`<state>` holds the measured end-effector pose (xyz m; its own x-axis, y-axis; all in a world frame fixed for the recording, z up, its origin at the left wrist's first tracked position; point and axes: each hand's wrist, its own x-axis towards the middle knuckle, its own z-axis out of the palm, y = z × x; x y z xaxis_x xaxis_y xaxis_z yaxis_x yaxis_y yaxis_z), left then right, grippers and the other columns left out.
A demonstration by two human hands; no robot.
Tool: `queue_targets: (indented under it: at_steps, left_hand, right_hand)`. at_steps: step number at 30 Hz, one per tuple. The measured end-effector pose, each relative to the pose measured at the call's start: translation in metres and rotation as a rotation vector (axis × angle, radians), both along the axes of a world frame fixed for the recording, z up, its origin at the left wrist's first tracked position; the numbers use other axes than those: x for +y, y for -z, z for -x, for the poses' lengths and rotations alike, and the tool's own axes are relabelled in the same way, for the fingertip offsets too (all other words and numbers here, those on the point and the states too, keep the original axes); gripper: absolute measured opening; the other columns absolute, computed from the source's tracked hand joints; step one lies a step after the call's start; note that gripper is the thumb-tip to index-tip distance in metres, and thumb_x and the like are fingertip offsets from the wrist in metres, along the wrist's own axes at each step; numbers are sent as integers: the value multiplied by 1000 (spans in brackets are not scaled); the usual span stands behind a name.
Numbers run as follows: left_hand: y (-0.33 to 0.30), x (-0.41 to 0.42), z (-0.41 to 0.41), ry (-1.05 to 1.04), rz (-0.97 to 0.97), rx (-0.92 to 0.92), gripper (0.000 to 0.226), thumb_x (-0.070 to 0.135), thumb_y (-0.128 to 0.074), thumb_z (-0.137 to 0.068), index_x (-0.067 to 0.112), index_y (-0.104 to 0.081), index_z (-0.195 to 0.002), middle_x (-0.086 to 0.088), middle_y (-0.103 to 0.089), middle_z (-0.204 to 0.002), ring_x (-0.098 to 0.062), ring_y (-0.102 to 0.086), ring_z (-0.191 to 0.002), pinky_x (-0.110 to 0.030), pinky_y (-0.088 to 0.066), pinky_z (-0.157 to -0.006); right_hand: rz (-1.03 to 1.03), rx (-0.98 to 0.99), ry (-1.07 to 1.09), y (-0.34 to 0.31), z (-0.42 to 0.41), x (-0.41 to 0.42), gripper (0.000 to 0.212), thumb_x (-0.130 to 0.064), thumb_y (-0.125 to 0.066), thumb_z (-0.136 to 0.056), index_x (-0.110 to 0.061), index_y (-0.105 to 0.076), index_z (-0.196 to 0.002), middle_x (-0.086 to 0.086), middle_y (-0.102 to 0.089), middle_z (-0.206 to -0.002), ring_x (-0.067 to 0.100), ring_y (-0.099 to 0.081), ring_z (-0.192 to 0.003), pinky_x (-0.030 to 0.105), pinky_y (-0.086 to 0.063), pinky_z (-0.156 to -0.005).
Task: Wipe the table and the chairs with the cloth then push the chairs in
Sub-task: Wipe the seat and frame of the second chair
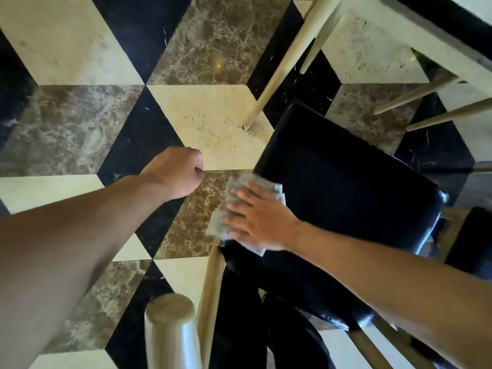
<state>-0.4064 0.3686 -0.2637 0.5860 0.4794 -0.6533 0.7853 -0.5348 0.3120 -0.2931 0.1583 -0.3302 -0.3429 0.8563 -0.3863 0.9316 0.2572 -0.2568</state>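
A chair with a black padded seat (343, 187) and pale wooden frame stands at the centre right, seen from above. My right hand (255, 217) lies flat with spread fingers on a grey-white cloth (226, 209), pressing it onto the seat's left edge. Part of the cloth hangs past the edge over the floor. My left hand (175, 173) hovers over the floor to the left of the chair, fingers curled into a loose fist, holding nothing. The pale table edge (415, 35) with its tapered leg (279, 67) runs across the upper right.
The floor is marble in black, cream and brown diamonds. A pale wooden post (170, 331) of the chair back rises at the bottom centre. Legs of another chair (426, 94) show under the table at the right. A second black seat (471, 241) peeks in at the right edge.
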Motion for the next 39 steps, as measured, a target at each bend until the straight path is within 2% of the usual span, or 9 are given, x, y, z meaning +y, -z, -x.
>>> queue_targets:
  at_steps: [4,7,10,16,21,27,30,33,39]
  left_hand:
    - [-2,-11,-3,22,15,-27,17,19,-56,-96,16,-71,-105,-3,-72,-104,-22,-65,-94,-39,-56,-82]
    - [-5,-17,-6,23,28,-38,15,20,-56,-95,17,-71,-100,-1,-71,-98,-22,-65,-89,-43,-56,-82]
    - [-11,-17,-10,41,38,-24,13,21,-57,-95,19,-70,-98,-1,-70,-95,-21,-65,-83,-43,-57,-79]
    - [-25,-22,-31,137,38,46,14,22,-54,-96,19,-68,-98,-3,-70,-97,-23,-66,-83,-42,-57,-79]
    - [-30,-52,-61,220,67,115,15,23,-53,-96,18,-67,-94,-6,-70,-94,-27,-65,-82,-43,-57,-77]
    - [-29,-119,-101,292,136,147,18,20,-49,-96,18,-67,-93,-6,-70,-92,-27,-67,-82,-45,-57,-79]
    - [-25,-153,-115,351,169,146,20,20,-48,-95,19,-68,-92,-4,-71,-89,-23,-66,-79,-40,-57,-76]
    - [-21,-183,-130,409,159,138,19,21,-49,-95,21,-68,-95,3,-69,-87,-15,-64,-77,-33,-53,-69]
    - [-17,-209,-155,455,109,118,20,21,-49,-96,18,-66,-105,2,-68,-96,-16,-65,-81,-38,-57,-78]
  right_hand:
    - [88,-165,434,1,9,35,54,-47,-24,-102,-24,-71,-117,1,-59,-137,35,-27,-144,55,0,-123]
    - [49,-115,491,0,38,20,51,-46,-27,-103,-24,-71,-115,2,-59,-139,36,-23,-148,56,4,-123]
    - [-54,36,360,-1,59,-25,38,-42,-42,-103,-24,-64,-128,0,-54,-145,36,-14,-152,54,5,-124]
    - [-85,76,221,9,74,-118,58,-34,-49,-101,-20,-33,-155,-1,-25,-165,35,6,-155,53,-2,-124]
    - [-41,85,-13,8,48,-179,49,-25,-54,-97,-28,-49,-146,-7,-31,-163,32,0,-155,53,-3,-124]
    - [83,76,-321,-9,-8,-249,12,-29,-68,-87,-29,-78,-94,-8,-65,-130,25,-38,-144,46,-23,-122]
    - [89,241,-224,-12,-44,-273,20,-22,-58,-89,-19,-77,-95,3,-66,-131,30,-45,-140,50,-29,-119]
    - [16,84,-105,-19,-88,-297,15,-22,-75,-85,-29,-72,-98,-1,-64,-130,29,-48,-136,48,-38,-114]
    - [10,-90,896,-27,-184,-305,60,-8,-84,-63,-17,-62,-118,13,-49,-126,40,-45,-118,54,-47,-99]
